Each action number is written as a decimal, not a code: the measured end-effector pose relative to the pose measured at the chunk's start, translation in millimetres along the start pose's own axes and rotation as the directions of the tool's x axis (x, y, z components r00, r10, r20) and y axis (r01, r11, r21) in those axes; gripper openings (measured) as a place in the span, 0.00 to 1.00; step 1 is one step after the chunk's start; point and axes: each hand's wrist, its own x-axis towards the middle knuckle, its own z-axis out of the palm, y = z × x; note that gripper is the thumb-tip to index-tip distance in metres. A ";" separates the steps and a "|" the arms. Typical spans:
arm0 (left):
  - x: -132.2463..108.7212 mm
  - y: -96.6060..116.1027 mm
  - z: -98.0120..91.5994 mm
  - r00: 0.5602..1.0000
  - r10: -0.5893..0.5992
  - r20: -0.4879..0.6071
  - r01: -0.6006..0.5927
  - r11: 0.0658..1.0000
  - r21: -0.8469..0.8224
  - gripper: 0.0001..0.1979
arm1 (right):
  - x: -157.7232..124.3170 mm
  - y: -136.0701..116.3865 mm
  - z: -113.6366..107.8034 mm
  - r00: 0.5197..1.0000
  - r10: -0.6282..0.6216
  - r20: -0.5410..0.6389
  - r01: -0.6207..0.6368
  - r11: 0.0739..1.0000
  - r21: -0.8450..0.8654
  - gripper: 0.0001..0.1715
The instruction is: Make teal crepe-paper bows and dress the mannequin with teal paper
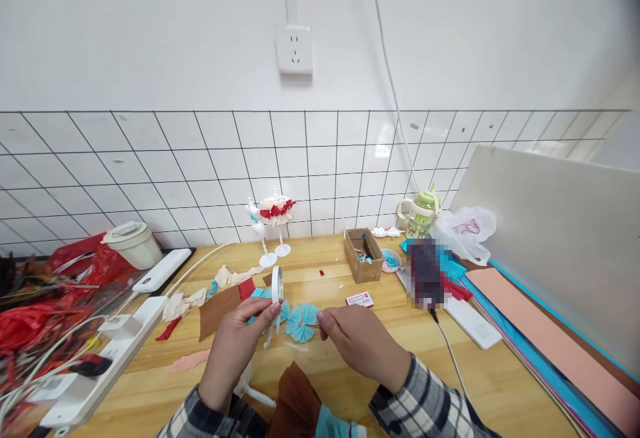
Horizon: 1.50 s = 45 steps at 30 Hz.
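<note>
My left hand (237,341) is closed on a narrow roll of white tape (277,285), held upright with a loose strip hanging below it. Light-blue pleated paper pieces (301,323), fanned out like petals, show between my two hands. My right hand (357,341) pinches at their right edge; exactly what lies between its fingertips is too small to make out. Below the hands, near the front edge, is a brown pleated paper piece (295,398) with a light-blue paper piece (335,423) by it. A white stand (260,396) lies partly hidden behind my left wrist.
White dress-form stands (267,259), one wearing cream and red paper, are at the back. A cardboard box (363,258), small red-and-white box (360,299), pink dish (391,260) and green cup (421,215) sit to the right. A power strip (110,358) lies left, coloured sheets (555,345) right.
</note>
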 end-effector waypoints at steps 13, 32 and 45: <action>-22.2 29.5 7.6 0.995 0.088 0.052 -0.087 0.996 -0.008 0.13 | 7.4 -20.1 -5.2 0.998 -0.056 -0.019 0.052 0.982 -0.179 0.30; -36.8 37.4 21.9 0.997 0.026 0.067 -0.022 0.998 -0.051 0.16 | -5.8 -14.4 -6.1 1.000 -0.005 -0.014 0.002 0.973 -0.231 0.31; -47.9 31.5 32.7 0.992 -0.087 0.092 0.102 0.981 -0.168 0.16 | -13.3 -15.5 1.9 1.000 -0.021 0.012 0.023 0.979 -0.204 0.30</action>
